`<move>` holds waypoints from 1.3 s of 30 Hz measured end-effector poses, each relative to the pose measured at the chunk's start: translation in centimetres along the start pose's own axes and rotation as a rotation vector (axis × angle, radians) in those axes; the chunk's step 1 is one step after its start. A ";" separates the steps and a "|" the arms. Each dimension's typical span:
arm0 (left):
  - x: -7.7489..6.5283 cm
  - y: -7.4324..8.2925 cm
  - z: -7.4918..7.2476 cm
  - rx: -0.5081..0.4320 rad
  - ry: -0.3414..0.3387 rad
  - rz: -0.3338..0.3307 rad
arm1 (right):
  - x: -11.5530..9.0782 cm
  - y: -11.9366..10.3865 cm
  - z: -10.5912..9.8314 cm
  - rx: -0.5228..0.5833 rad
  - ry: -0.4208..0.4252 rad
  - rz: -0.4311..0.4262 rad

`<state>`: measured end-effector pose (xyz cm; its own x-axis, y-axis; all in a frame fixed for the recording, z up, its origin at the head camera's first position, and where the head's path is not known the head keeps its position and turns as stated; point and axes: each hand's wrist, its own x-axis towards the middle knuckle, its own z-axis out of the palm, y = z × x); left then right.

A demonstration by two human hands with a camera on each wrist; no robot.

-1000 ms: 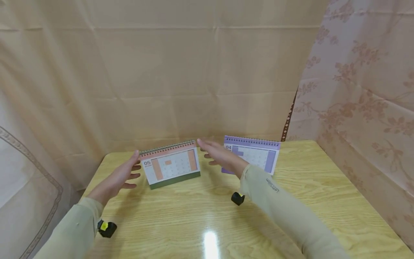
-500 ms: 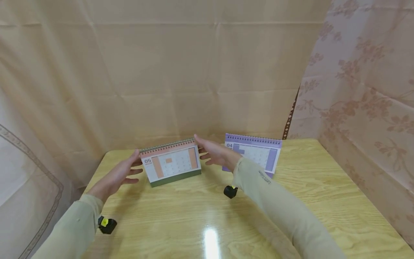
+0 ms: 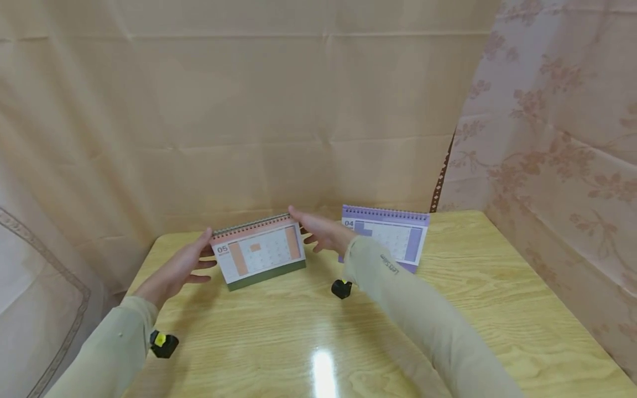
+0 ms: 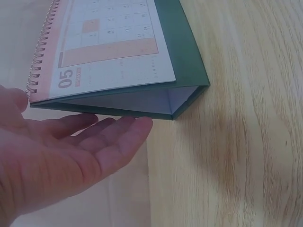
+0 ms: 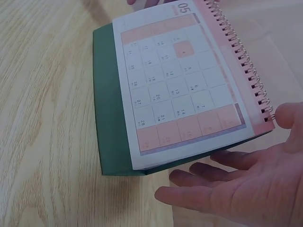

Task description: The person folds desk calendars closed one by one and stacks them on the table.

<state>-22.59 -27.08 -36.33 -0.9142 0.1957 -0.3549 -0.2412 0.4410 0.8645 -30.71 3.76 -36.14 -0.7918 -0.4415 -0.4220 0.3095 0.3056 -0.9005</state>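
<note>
A desk calendar [image 3: 269, 254] with an orange-pink 05 page and a green stand [image 5: 110, 118] stands tent-like on the table, between my two hands. At its left end is my left hand [image 3: 180, 270], thumb tip by the top corner of the spiral binding and fingers extended along the open side [image 4: 137, 100] of the stand. My right hand [image 3: 325, 229] lies at the opposite end, its thumb at the end of the wire coil [image 5: 259, 97] and its fingers reaching out beside the edge. Both hands have loosely straight fingers.
A purple desk calendar [image 3: 398, 240] showing 04 stands to the right, partly behind my right wrist and sleeve. The wooden table [image 3: 264, 342] backs onto a beige curtain [image 3: 239, 110]. A floral curtain [image 3: 562, 155] hangs on the right.
My right hand has moved left, from beside the purple calendar to the right end of the orange-pink one. My left hand has stayed almost in place at the left end.
</note>
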 end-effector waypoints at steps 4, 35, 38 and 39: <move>0.1 -0.1 0.1 0.023 -0.003 -0.005 | 0.2 0.2 0.0 0.003 0.013 0.000; 0.1 -0.4 -0.2 0.007 -0.013 -0.049 | -0.1 -0.3 0.3 -0.017 0.035 0.039; 0.2 -0.3 -0.2 0.002 -0.022 -0.043 | -0.1 -0.3 0.2 -0.015 0.036 0.044; 0.2 -0.3 -0.2 -0.002 -0.023 -0.044 | -0.1 -0.3 0.2 -0.022 0.036 0.045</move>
<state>-22.74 -27.32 -36.55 -0.8950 0.1958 -0.4008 -0.2820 0.4478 0.8485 -30.63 3.59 -35.82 -0.7962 -0.3962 -0.4573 0.3338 0.3427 -0.8781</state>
